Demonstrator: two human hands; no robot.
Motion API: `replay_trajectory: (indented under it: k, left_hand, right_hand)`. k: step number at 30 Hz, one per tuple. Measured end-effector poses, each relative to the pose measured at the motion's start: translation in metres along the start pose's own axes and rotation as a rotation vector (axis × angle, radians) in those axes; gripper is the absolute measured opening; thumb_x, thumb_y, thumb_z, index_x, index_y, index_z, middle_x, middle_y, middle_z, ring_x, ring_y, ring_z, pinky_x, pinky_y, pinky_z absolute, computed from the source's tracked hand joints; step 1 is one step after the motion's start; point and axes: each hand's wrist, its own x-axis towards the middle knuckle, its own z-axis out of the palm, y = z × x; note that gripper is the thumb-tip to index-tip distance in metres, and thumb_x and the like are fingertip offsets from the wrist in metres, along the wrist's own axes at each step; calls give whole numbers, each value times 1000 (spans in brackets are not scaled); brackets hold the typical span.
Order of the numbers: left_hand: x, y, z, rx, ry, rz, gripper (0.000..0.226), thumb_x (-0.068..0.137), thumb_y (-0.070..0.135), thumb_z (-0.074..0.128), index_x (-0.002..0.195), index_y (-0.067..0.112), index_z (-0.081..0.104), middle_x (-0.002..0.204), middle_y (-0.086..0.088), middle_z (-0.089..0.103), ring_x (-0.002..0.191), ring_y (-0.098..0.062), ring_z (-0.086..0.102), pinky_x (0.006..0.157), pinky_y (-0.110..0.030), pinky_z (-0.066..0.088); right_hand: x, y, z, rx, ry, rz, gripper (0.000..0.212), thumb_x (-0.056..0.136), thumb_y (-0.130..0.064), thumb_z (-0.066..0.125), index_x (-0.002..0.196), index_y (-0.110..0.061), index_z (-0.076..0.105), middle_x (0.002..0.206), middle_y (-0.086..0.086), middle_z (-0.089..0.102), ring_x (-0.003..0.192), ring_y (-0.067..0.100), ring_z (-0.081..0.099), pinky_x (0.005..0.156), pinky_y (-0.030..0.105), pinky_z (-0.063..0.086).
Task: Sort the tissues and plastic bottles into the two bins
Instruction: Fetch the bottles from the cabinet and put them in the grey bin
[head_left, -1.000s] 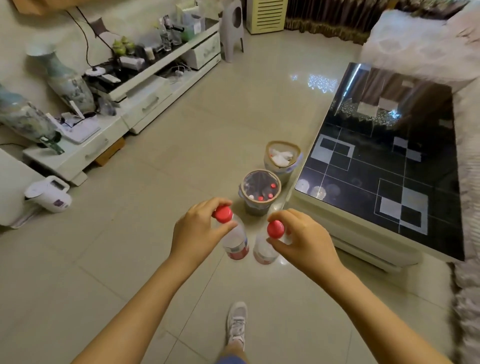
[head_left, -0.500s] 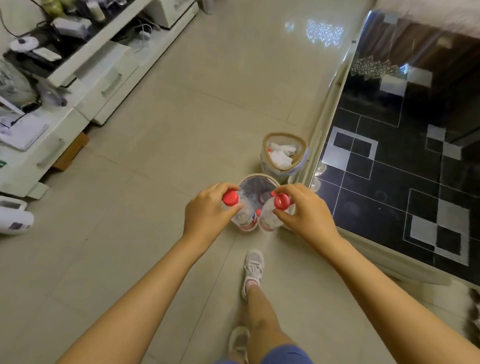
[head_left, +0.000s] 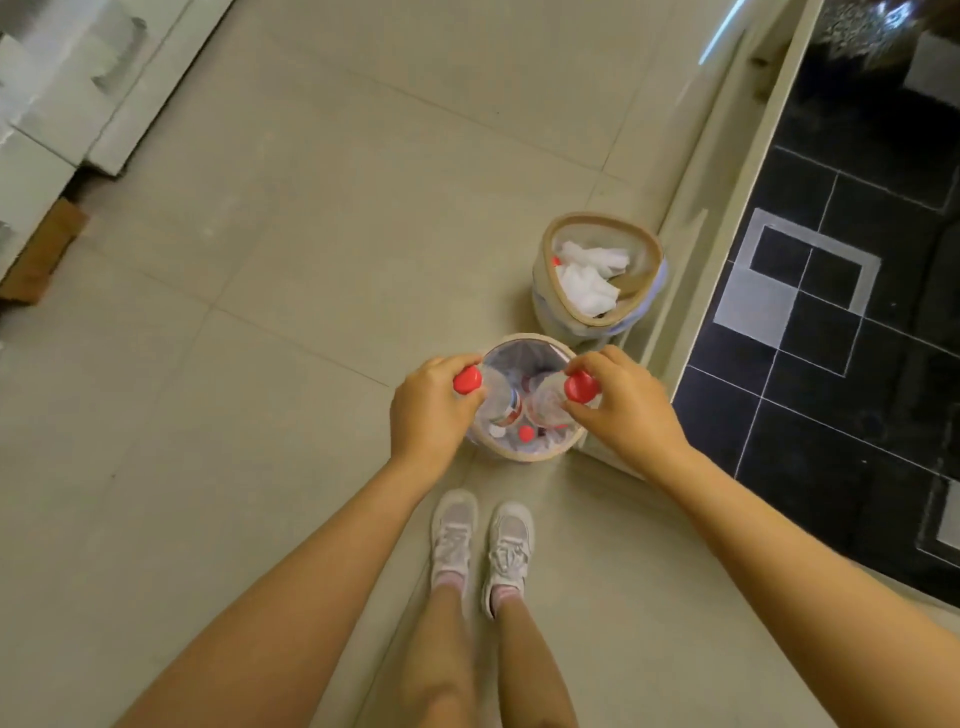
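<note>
The tiled floor (head_left: 311, 260) fills most of the view, with a black glass-topped table (head_left: 841, 364) along the right edge and a white cabinet (head_left: 57, 104) at upper left. Two bins stand on the floor just beside the table: the far bin (head_left: 566, 317) holds white tissues (head_left: 587, 280), and the near bin (head_left: 519, 453) — lined with a plastic bag — holds capped bottles. The person's shoes (head_left: 480, 545) stand just behind the near bin. The left hand (head_left: 431, 410) grips the red cap of the left bottle (head_left: 498, 400); the right hand (head_left: 623, 410) pinches the red cap of the right bottle (head_left: 545, 402). Both bottles hang neck-up over the near bin's opening — side by side, bodies close together.
</note>
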Motion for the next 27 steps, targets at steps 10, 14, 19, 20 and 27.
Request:
replay_trajectory:
  k: [10,14,19,20,27]
  left_hand:
    - [63,-72,119,61,-46,134,30,75,7,71,103,17,73,100,-4,71,88,-28,65,68,-39,54]
    - [75,-97,163,104,-130,151,12,75,-3,62,78,9,67,78,-5,65,69,-25,58,53,-37,47]
    - [86,-116,203,182,-433,131,16,92,6,45,90,8,61,85,-8,58,74,-18,48,60,-22,26]
    - [89,-121,209,190,-489,127,20,94,7,44,105,6,61,100,-10,61,83,-20,52,64,-21,31]
    - [111,-130,240,474,-719,128,33,102,22,33,128,10,50,119,-18,59,104,-35,59,80,-39,45]
  right_hand:
    - [91,68,102,-129,-9,-51,28,80,-22,67,106,-18,58,100,3,57,80,27,55,60,32,41]
    - [114,92,136,-115,3,-83,23,78,-17,67,100,-16,59,97,3,59,79,27,56,57,34,44]
    - [143,107,175,-135,0,-97,18,73,-13,68,89,-13,58,89,3,58,75,24,53,56,29,34]
    - [148,110,185,-137,-8,-93,18,73,-13,67,89,-13,58,90,4,59,75,25,53,57,29,33]
    - [163,124,235,-152,-139,66,22,86,-15,57,107,-16,62,112,7,57,85,30,59,66,43,50]
